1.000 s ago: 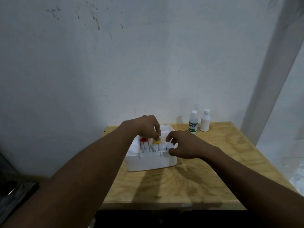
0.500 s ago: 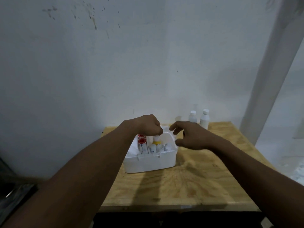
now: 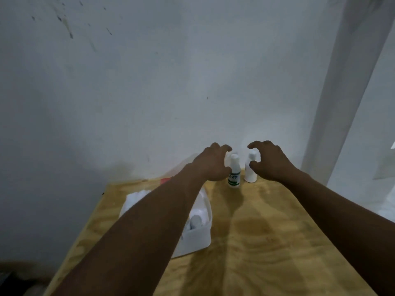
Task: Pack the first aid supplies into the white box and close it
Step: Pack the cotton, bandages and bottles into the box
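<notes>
Your left hand (image 3: 213,164) and right hand (image 3: 270,162) hover spread, empty. Clipping the far-edge green-labelled bottle (image 3: 234,174) or white bottle (image 3: 250,170) could topple it.

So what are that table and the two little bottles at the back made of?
The table looks like unfinished plywood, with swirling pale grain and a matte, blotchy surface. The green-labelled bottle seems to be white plastic, with a white cap and a printed label. The plain bottle is likely opaque white plastic, smooth and dull. The blur leaves glass hard to rule out.

On the table (image 3: 267,242), the box (image 3: 196,238) lies front-left of the left bottle (image 3: 234,167) and right bottle (image 3: 250,176).
</notes>
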The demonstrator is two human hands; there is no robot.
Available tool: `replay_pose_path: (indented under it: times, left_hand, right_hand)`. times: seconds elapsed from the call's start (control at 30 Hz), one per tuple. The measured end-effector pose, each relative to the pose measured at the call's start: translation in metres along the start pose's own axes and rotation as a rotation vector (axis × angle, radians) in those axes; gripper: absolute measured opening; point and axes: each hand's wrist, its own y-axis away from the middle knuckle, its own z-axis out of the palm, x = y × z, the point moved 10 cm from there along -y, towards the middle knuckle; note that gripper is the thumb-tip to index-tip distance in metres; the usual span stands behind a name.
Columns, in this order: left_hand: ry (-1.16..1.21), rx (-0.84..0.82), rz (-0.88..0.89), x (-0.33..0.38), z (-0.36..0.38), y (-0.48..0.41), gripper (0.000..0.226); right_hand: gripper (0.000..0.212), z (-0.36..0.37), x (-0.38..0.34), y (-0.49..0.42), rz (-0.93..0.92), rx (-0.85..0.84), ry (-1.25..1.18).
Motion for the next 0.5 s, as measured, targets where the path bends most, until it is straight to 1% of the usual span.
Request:
replay_pose_path:
  times: [0.1,0.2,0.27,0.4,0.5]
  left_hand:
    - [0.007,-0.018,0.039,0.011,0.015,-0.023,0.073]
    - [-0.001,-0.06,0.042,0.015,0.029,-0.035,0.067]
    - [-0.01,-0.04,0.039,0.016,0.032,-0.038,0.056]
    - [-0.009,0.054,0.031,0.013,0.022,-0.033,0.036]
    - [-0.006,0.078,0.013,0.006,0.013,-0.022,0.031]
  right_hand:
    - [0.063,0.015,0.013,-0.013,-0.013,-0.041,0.011]
    - [0.062,0.033,0.021,-0.019,-0.043,-0.112,0.036]
    - [0.054,0.035,0.022,-0.019,-0.055,-0.076,-0.001]
    - [0.027,0.024,0.019,-0.014,-0.082,0.055,0.034]
    - [0.022,0.018,0.014,-0.004,-0.115,0.058,0.059]
